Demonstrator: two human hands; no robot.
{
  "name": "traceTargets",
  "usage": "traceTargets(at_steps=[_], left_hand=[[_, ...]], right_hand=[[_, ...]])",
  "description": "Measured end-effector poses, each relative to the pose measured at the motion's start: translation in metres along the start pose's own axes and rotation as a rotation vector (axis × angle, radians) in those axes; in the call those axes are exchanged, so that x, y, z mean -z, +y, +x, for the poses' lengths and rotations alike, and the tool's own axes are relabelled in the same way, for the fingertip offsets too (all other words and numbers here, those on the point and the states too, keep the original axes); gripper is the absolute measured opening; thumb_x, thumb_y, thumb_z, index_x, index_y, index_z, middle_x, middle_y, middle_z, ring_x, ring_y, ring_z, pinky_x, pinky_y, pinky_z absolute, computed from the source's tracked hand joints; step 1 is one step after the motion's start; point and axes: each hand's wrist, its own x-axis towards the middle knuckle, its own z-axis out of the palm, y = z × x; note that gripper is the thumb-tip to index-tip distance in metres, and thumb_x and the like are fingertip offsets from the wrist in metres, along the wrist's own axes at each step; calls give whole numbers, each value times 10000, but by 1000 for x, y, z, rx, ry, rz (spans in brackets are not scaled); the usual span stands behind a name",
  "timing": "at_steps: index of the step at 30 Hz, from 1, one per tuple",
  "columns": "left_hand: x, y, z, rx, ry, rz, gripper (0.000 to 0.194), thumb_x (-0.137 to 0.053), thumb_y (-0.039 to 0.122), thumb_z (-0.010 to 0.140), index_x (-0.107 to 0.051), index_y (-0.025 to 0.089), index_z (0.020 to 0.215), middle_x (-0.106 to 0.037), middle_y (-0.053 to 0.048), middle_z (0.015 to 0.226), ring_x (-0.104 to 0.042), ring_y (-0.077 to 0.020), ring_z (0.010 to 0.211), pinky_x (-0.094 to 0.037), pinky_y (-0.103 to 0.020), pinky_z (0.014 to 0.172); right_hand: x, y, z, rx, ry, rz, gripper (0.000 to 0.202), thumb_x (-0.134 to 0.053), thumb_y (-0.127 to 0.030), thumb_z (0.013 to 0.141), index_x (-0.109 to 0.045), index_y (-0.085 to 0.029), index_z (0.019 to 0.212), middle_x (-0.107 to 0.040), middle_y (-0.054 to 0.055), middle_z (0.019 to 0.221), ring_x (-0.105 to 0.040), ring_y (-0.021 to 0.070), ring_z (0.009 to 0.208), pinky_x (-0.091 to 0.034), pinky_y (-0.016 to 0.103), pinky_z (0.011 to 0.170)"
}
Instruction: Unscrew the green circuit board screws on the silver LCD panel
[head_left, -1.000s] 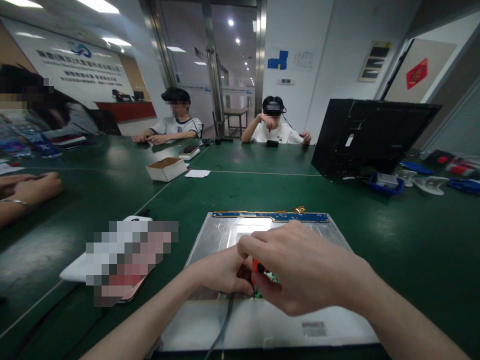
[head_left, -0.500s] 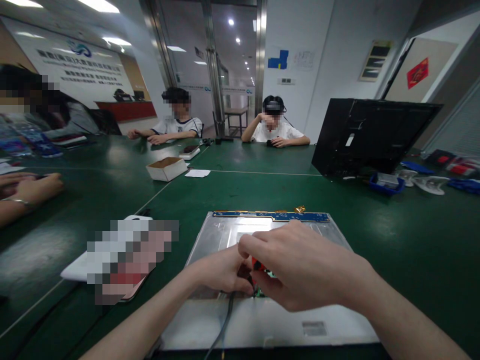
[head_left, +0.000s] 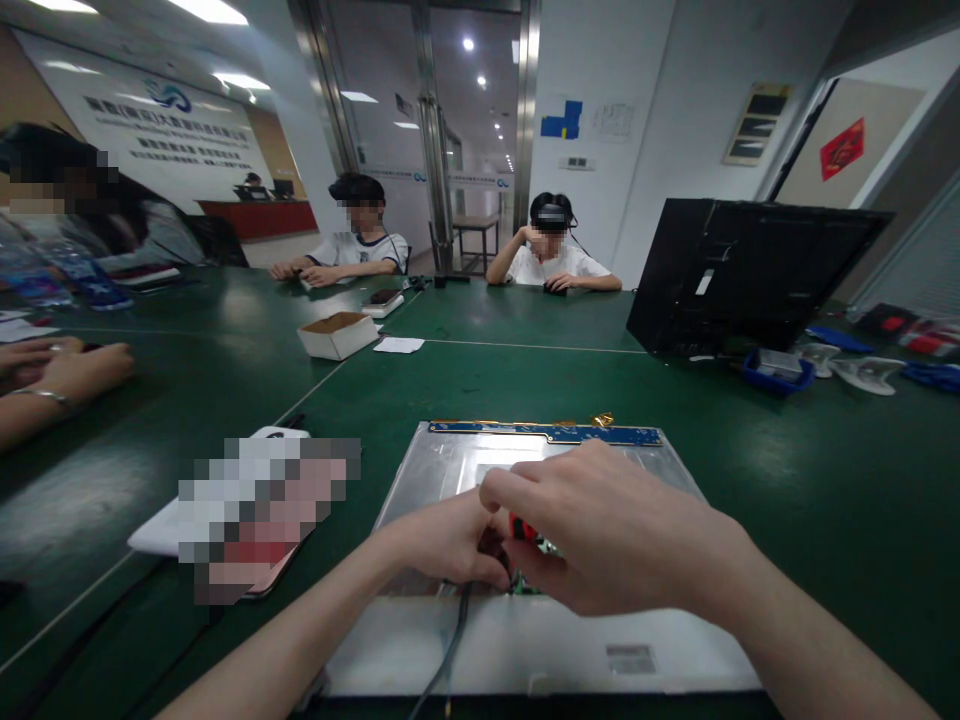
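A silver panel point(head_left: 427, 470) lies on the green table, with a blue circuit strip point(head_left: 615, 436) along its far edge. Over the panel's middle, my right hand point(head_left: 592, 530) is closed around a red and black tool point(head_left: 520, 526), mostly hidden by the fingers. My left hand point(head_left: 457, 540) is beside it, fingers curled at a small green board point(head_left: 529, 580); what its fingertips grip is hidden. A dark cable point(head_left: 451, 655) runs from under my left hand toward the panel's near edge.
Left of the panel lie a white item point(head_left: 161, 525) and a pinkish one point(head_left: 326, 490), partly blurred. Beyond are a small open box point(head_left: 337, 337) and a paper point(head_left: 399, 345). A black monitor point(head_left: 757, 270) and blue tray point(head_left: 776, 378) stand right. Several people sit around the table.
The whole view has shifted slightly. Both hands keep nearly the same place over the panel, and the red and black tool remains in my right hand.
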Motion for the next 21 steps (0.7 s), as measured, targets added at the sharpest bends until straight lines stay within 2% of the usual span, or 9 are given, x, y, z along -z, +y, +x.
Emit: traceTargets(at_steps=[3,7,10,12,15,21], left_hand=[[1,4,-1,45,-15,-47,90,-661,162,724,-661,170,814,-602,23,726,-554,-151,683,-416,-226,593],[2,6,-2,1,30,-26,37,-655,155,729,-663,173,761,-597,31,704,-548,-151,699,-401,-228,618],[2,4,-1,-13,21,-15,32,-674,160,716,-666,166,746,-608,21,709,-552,-160,710,-411,-235,630],[2,3,0,-15,-2,-22,73,-683,158,706,-678,158,779,-618,12,734,-558,-162,711,-421,-234,623],[1,5,0,-12,-3,-40,119,-645,133,728,-681,173,834,-616,23,756,-549,-143,696,-414,-213,597],[5,9,-1,-27,-20,38,45,-673,156,729,-655,175,767,-582,30,704,-530,-143,679,-392,-220,582]], right_hand=[[0,0,0,18,-6,4,156,-566,-260,831,-496,-198,956,-636,-1,808,-444,113,566,-205,260,486],[1,1,1,6,-10,21,108,-544,-302,903,-530,-208,954,-664,1,813,-508,123,620,-208,263,515],[1,2,1,-16,-16,5,90,-509,-293,932,-539,-208,935,-668,-4,778,-514,119,612,-202,262,517],[0,1,1,-9,-3,-11,60,-508,-255,905,-519,-203,933,-660,-3,774,-489,116,586,-197,262,506],[-1,0,0,8,11,-17,140,-542,-244,840,-491,-197,962,-645,-1,788,-451,115,554,-191,261,481],[0,2,2,-10,-2,-7,166,-556,-362,901,-518,-211,960,-666,-1,790,-528,132,605,-204,264,495]])
